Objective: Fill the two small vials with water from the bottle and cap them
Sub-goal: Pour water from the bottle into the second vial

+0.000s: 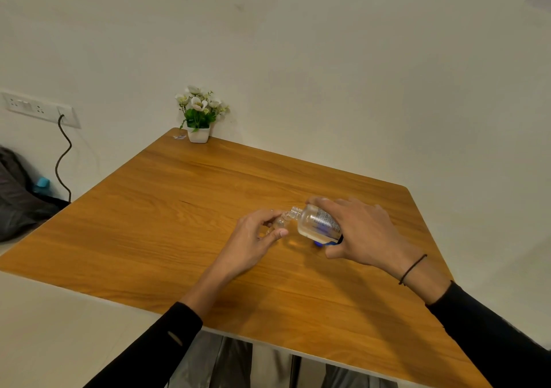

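My right hand (362,232) grips a small clear bottle (317,222) with a printed label, tipped almost flat with its open neck pointing left. That neck meets the mouth of a small clear vial (280,222), which my left hand (253,240) holds between thumb and fingers just above the wooden table (179,209). A little liquid lies in the bottle's lower side. Something blue (318,243) shows under the bottle by my right palm; I cannot tell what it is. A second vial and the caps are not visible.
A white pot of artificial flowers (199,116) stands at the table's far corner against the wall, with a small scrap (179,137) beside it. A wall socket with a black cable (61,155) and a dark bag (18,191) are off to the left.
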The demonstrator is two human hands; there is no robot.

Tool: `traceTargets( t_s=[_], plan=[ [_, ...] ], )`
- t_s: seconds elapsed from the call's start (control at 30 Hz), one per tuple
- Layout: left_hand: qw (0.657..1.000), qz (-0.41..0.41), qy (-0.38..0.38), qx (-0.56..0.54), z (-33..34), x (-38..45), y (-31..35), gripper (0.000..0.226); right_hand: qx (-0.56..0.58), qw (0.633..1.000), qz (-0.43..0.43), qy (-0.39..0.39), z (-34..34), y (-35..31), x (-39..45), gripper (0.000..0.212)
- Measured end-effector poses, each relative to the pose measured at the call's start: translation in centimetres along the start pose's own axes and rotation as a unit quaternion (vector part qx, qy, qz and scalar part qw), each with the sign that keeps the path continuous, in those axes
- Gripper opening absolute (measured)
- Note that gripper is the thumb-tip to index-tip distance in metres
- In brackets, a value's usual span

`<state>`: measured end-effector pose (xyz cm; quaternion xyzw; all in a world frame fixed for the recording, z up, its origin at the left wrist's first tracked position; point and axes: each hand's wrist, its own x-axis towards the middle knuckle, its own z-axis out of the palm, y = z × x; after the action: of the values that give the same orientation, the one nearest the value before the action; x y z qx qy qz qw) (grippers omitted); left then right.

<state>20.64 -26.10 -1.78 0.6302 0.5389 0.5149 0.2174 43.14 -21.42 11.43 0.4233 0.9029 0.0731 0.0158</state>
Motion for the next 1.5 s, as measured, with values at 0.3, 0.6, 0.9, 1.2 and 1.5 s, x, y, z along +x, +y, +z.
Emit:
traceTargets(
  t_s=[0.3, 0.6, 0.9, 1.2, 1.5],
  plan=[
    [1.0, 0.014, 0.006, 0.007, 0.0, 0.1, 0.0, 0.041, -0.01, 1.0, -0.004, -0.004, -0.3, -0.1, 0.1, 0.104],
    [1.0, -0.001, 0.002, -0.009, -0.1, 0.0, 0.5, 0.042, -0.012, 1.0, -0.011, 0.006, 0.0, 0.1, 0.2, 0.105],
    [1.0, 0.003, 0.006, -0.015, -0.3, -0.3, 1.0, 0.047, -0.016, 1.0, -0.015, 0.008, 0.3, 0.2, 0.4, 0.104],
    [0.999, -0.011, 0.018, -0.04, -0.5, -0.3, 1.2, 0.038, 0.014, 1.0, -0.004, 0.023, 1.2, 0.0, 0.1, 0.1],
    [0.991, -0.027, 0.032, -0.13, -1.1, 0.5, 2.1, 0.036, 0.161, 0.982, 0.037, 0.089, 3.3, -2.1, -0.7, 0.092]
  ],
)
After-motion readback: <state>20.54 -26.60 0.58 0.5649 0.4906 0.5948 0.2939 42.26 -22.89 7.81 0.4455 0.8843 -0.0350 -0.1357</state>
